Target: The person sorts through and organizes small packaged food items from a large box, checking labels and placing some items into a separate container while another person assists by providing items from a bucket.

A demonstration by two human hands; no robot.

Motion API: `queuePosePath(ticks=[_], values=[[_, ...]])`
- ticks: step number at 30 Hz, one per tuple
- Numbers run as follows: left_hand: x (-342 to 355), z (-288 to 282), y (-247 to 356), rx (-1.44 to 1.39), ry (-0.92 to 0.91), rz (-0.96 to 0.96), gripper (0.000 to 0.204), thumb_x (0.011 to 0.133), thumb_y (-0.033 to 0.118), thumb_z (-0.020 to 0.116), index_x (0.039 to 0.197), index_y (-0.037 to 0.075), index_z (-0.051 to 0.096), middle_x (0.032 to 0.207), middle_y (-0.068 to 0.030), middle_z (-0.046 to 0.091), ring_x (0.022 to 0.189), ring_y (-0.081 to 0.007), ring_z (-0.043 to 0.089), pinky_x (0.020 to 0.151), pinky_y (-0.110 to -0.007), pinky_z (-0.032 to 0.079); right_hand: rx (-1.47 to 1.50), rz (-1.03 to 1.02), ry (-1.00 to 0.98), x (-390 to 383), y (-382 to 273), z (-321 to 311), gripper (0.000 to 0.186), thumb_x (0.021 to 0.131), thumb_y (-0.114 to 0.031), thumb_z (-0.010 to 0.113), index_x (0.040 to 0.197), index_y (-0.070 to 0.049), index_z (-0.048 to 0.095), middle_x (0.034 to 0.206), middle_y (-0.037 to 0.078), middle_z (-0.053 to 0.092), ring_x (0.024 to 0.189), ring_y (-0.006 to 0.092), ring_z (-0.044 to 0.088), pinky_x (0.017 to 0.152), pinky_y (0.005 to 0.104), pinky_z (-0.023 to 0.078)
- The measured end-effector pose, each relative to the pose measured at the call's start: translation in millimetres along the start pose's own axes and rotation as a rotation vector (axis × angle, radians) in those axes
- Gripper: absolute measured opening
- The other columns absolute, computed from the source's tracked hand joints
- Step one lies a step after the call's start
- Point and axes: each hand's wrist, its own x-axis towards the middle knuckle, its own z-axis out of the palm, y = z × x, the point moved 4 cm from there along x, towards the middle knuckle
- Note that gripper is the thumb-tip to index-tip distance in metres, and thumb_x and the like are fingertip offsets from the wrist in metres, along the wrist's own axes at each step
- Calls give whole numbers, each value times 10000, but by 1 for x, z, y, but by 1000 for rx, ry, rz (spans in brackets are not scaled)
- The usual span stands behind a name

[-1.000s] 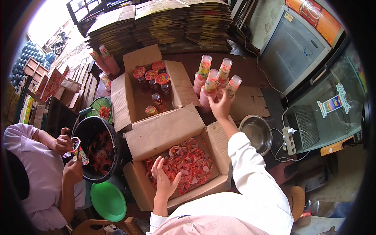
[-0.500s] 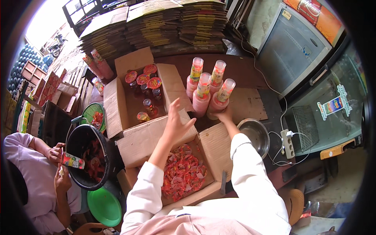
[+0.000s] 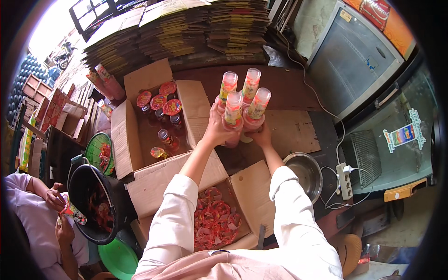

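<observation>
Several tall stacks of printed pink-and-red plastic cups stand close together on the dark tabletop, upright, with clear ends on top. My left hand curls around the near left side of the group. From the right, my right hand closes around the lower part of the right front stack. Its fingertips are partly hidden behind the cups. Below my arms, an open cardboard box holds a heap of red printed film pieces. Left of the cups, another open box contains red-lidded cups.
A steel bowl sits right of my right arm, near a white power strip with looping cable. At left, a co-worker holds a printed cup beside a black bucket. Flattened cardboard stacks line the back.
My left hand has moved from the raised, open position onto the left side of the cup stacks. My right hand stays on them. The view has shifted slightly.
</observation>
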Motion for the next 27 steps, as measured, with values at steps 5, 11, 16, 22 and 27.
queuePosePath(ticks=[5, 11, 16, 22, 27], values=[[-1, -1, 1, -102, 66, 65, 1194, 512, 341, 824, 1335, -79, 68, 1351, -289, 201, 1271, -397, 239, 1059, -416, 238, -7, -24, -63, 9, 6, 0, 902, 431, -112, 815, 1239, -25, 423, 1171, 146, 551, 1081, 257, 538, 890, 360, 443], [-49, -29, 11, 88, 23, 81, 1187, 548, 335, 820, 1339, -95, 46, 1371, -286, 91, 1322, -367, 116, 1082, -398, 182, -289, 369, 90, 0, -14, -13, 896, 538, -103, 769, 1310, -29, 321, 1286, 156, 419, 1203, 276, 403, 980, 368, 358], [-143, -115, 71, -219, 34, -53, 966, 679, 212, 759, 1377, 64, 109, 1406, -142, 164, 1280, -313, 264, 1002, -452, 316, -159, -205, 640, -32, -167, -43, 529, 730, -73, 630, 1213, -12, 424, 1002, 93, 520, 890, 182, 513, 762, 309, 423], [-248, -183, 79, -116, 154, -185, 902, 688, 187, 741, 1367, 78, 159, 1403, -133, 203, 1242, -278, 326, 939, -401, 357, -124, -756, 107, -56, -262, 73, 152, 761, -23, 584, 912, -43, 588, 760, 59, 593, 687, 153, 584, 630, 248, 467], [-316, -221, 85, -36, 329, -314, 872, 667, 163, 746, 1346, 77, 205, 1395, -130, 209, 1196, -264, 367, 905, -384, 373, -783, -523, -426, -27, -187, 190, 383, 695, -282, 674, 1030, -117, 589, 927, 83, 593, 915, 261, 557, 809, 383, 460]])
